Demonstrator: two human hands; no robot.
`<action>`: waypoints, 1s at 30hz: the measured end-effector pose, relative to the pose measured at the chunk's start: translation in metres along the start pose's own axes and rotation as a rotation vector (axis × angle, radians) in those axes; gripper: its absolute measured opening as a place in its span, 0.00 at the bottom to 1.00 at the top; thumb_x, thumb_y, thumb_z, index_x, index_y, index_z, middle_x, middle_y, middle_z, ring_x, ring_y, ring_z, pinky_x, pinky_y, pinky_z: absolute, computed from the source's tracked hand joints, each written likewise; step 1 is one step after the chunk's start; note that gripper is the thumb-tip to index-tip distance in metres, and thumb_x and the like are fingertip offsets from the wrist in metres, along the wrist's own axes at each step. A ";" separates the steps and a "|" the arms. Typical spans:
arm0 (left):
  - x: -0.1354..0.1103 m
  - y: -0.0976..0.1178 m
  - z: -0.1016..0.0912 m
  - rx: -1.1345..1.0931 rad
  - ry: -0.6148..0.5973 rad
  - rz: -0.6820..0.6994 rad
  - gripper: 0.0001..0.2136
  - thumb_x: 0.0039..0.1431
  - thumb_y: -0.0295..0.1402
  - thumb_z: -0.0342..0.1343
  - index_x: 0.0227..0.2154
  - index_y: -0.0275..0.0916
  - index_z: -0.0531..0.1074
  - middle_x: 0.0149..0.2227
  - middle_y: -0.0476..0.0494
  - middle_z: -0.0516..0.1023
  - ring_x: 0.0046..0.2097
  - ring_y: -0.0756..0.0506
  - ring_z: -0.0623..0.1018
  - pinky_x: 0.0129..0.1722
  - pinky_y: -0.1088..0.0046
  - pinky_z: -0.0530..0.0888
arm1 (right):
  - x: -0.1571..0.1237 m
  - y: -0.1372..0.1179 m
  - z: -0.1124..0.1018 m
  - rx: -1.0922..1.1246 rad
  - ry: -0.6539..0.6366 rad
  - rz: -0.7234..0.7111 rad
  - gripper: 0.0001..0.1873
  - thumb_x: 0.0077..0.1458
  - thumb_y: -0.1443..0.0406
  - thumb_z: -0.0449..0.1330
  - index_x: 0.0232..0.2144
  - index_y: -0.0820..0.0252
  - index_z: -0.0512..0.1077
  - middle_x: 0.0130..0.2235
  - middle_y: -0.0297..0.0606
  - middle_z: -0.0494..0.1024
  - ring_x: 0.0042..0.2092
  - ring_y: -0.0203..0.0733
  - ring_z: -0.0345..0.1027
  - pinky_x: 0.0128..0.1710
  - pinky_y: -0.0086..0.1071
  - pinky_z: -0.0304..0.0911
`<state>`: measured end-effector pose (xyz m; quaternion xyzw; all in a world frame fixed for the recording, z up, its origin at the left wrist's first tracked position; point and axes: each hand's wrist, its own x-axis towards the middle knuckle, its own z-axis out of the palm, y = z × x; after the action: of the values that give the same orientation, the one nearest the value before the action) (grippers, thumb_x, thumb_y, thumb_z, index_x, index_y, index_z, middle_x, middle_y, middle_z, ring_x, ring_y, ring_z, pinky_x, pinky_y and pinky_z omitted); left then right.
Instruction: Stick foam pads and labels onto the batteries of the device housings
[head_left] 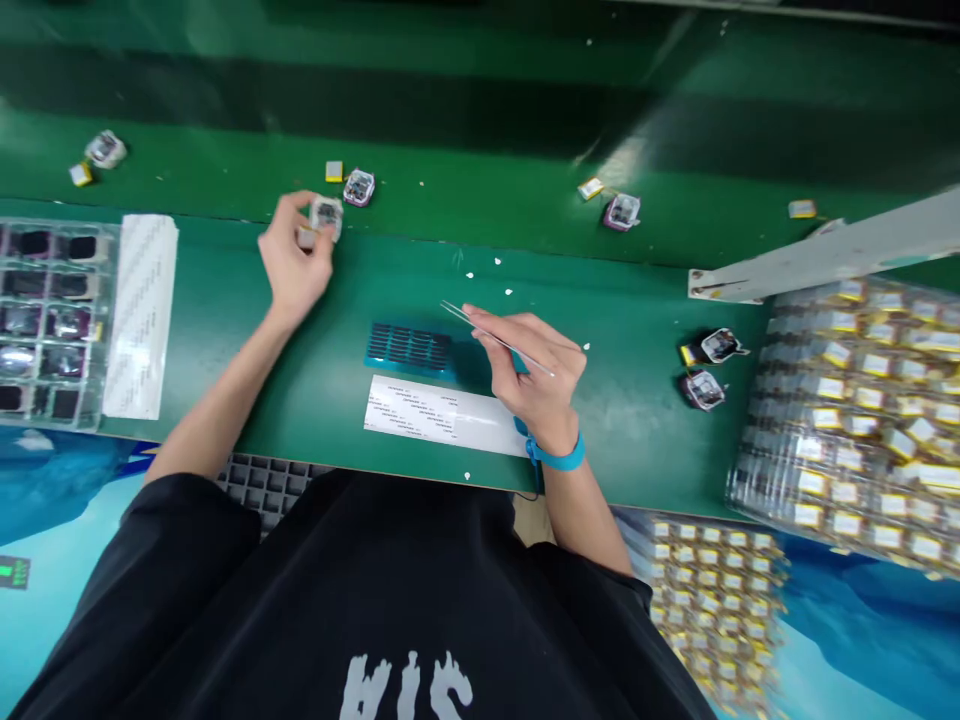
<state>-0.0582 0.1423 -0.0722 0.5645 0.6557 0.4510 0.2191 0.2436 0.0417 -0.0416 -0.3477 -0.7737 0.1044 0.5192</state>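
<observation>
Between thumb and fingers, my left hand [300, 255] grips a small square electronic module [326, 215] with a pale rim, at the edge of the raised green strip. Just beyond it lies a similar module [359, 187] beside a small yellow-edged battery [334, 171]. My right hand [536, 365] holds thin metal tweezers [495, 338] pen-like, their tips pointing left and away from me. Left of that hand a blue sheet with rows of dark strips [409, 347] lies on the green table. Nearer me is a white printed liner strip [420, 410].
At left stand a clear compartment tray [112, 330] and a white paper strip [141, 315]. Stacked trays of batteries [847, 420] fill the right side, beside a white post [825, 248]. More modules [622, 211] lie along the far strip; two modules [703, 389] sit near the stack.
</observation>
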 end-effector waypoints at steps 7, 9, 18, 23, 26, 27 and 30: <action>0.085 -0.027 -0.026 0.186 -0.012 0.166 0.19 0.64 0.50 0.66 0.38 0.43 0.66 0.42 0.53 0.70 0.66 0.42 0.54 0.70 0.54 0.46 | -0.002 0.004 0.000 -0.070 -0.058 0.011 0.19 0.66 0.73 0.61 0.54 0.49 0.78 0.49 0.32 0.86 0.39 0.38 0.82 0.40 0.35 0.80; 0.089 -0.028 -0.012 0.175 -0.144 0.261 0.18 0.63 0.52 0.65 0.42 0.45 0.69 0.48 0.55 0.72 0.69 0.44 0.53 0.73 0.56 0.43 | -0.002 0.005 0.001 -0.077 -0.068 0.005 0.18 0.66 0.72 0.61 0.54 0.49 0.78 0.49 0.33 0.86 0.40 0.38 0.82 0.40 0.35 0.80; 0.093 -0.027 0.025 -0.021 -0.242 0.313 0.22 0.44 0.50 0.74 0.34 0.46 0.70 0.42 0.49 0.81 0.60 0.39 0.72 0.64 0.55 0.64 | -0.004 0.009 0.007 -0.064 -0.043 -0.070 0.21 0.65 0.74 0.62 0.57 0.50 0.76 0.51 0.36 0.85 0.43 0.40 0.81 0.42 0.36 0.80; 0.004 0.021 0.023 -0.261 -0.057 0.189 0.19 0.57 0.51 0.69 0.36 0.45 0.68 0.35 0.50 0.82 0.37 0.46 0.80 0.43 0.64 0.76 | -0.004 0.000 0.006 0.102 0.031 0.025 0.18 0.67 0.75 0.58 0.52 0.51 0.78 0.47 0.35 0.87 0.43 0.39 0.83 0.40 0.35 0.81; -0.057 0.063 0.023 -0.535 -0.212 0.039 0.21 0.59 0.51 0.66 0.47 0.47 0.69 0.36 0.49 0.85 0.25 0.48 0.80 0.26 0.70 0.75 | -0.005 -0.007 0.007 0.217 0.096 0.078 0.17 0.69 0.73 0.56 0.52 0.51 0.78 0.47 0.36 0.87 0.44 0.41 0.84 0.37 0.35 0.81; -0.073 0.074 0.022 -0.581 -0.276 0.003 0.20 0.59 0.51 0.67 0.46 0.45 0.71 0.36 0.48 0.85 0.25 0.48 0.81 0.26 0.71 0.77 | -0.006 -0.008 0.008 0.240 0.116 0.083 0.17 0.69 0.72 0.56 0.52 0.51 0.78 0.48 0.37 0.87 0.44 0.42 0.84 0.35 0.35 0.82; -0.103 0.094 0.021 -0.657 -0.378 -0.077 0.19 0.58 0.51 0.68 0.41 0.42 0.74 0.34 0.47 0.86 0.25 0.46 0.84 0.26 0.71 0.80 | -0.008 -0.010 0.008 0.245 0.130 0.065 0.16 0.71 0.69 0.55 0.54 0.50 0.77 0.50 0.38 0.86 0.44 0.43 0.84 0.34 0.35 0.82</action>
<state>0.0371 0.0488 -0.0273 0.5122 0.4451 0.5165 0.5223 0.2338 0.0306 -0.0460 -0.3125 -0.7083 0.1918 0.6032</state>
